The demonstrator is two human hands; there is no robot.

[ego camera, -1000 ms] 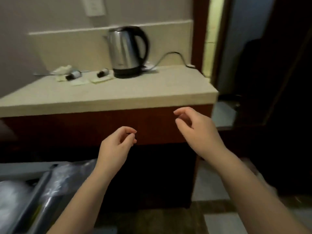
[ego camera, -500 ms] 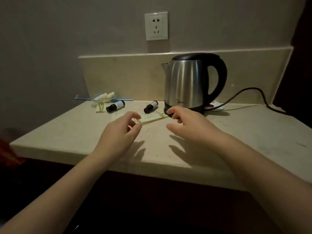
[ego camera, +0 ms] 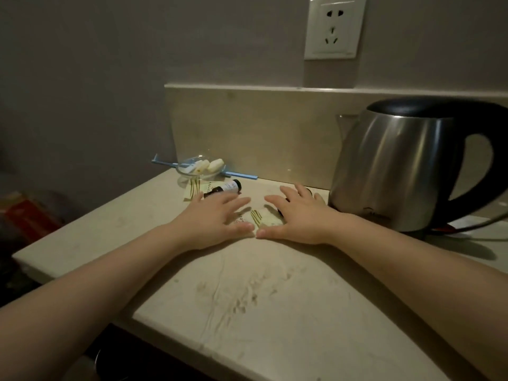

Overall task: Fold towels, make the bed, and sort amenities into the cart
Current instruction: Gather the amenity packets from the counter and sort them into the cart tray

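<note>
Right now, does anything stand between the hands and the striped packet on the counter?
Nothing visible does. The striped packet lies on the counter between the left hand and the right hand, both open; the kettle stands farther right, out of the way.

Wall: you face a plain grey wall (ego camera: pixel 110 78), with a white socket (ego camera: pixel 334 26) set high on the right.
Backsplash: a pale stone backsplash (ego camera: pixel 261 127) runs along the wall's foot, down to your surface.
Surface: your surface (ego camera: pixel 275 312) is pale beige stone, with darker smudges and streaks near you.
Light: dim and warm; left of the surface it is too dark for you to make anything out.
</note>
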